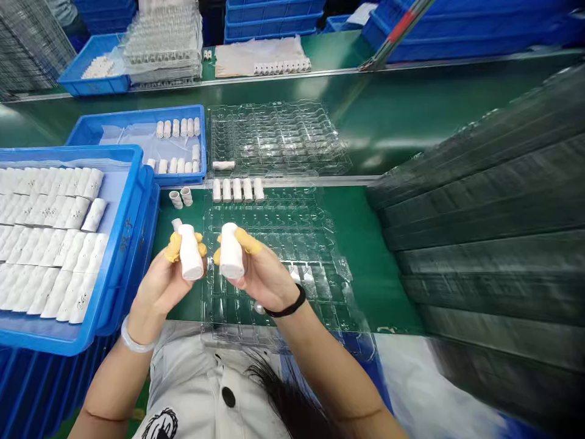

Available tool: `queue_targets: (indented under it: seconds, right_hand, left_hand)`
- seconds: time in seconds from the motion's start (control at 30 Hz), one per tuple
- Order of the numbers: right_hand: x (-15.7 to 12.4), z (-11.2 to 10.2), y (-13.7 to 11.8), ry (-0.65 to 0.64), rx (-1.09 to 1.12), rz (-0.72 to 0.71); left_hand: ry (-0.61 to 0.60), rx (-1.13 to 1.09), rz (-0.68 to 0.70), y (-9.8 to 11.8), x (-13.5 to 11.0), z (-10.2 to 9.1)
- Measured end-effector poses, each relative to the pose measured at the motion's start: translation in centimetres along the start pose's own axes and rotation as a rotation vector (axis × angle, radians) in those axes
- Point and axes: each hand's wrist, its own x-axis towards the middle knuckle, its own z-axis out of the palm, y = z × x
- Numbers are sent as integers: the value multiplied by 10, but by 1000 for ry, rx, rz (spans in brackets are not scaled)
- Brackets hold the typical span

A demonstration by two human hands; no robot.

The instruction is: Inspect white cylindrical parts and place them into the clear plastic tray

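Left hand (159,288) closed on white bottle (191,253), long axis upright, neck up; right hand (261,279) closed on second white bottle (231,251), also upright.

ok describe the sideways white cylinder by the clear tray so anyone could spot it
On the green conveyor belt, find the upper clear plastic tray, right of the smaller blue crate. At that tray's lower left edge lies a white cylinder. Just below it, five similar cylinders sit side by side; this one alone lies crosswise.

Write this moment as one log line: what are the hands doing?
left hand holds white bottle | right hand holds second white bottle | yellow finger cots on both | beneath: clear plastic tray
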Motion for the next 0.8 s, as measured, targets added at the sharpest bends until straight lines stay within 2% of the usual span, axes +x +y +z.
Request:
queue_targets:
  seconds: [0.13, 0.27, 0.67, 0.8]
  right_hand:
    - [7, 3, 6, -46, 183, 60]
    - [6, 3, 9, -84, 260, 83]
    - [8, 2, 12, -76, 278, 65]
    - [7, 2, 12, -73, 286, 50]
  left_hand:
    - [37, -112, -72, -11, 5, 7]
    - [49, -193, -98, -12, 5, 11]
    - [98, -190, -89, -11, 1, 16]
    - [72, -185, -95, -11, 3, 14]
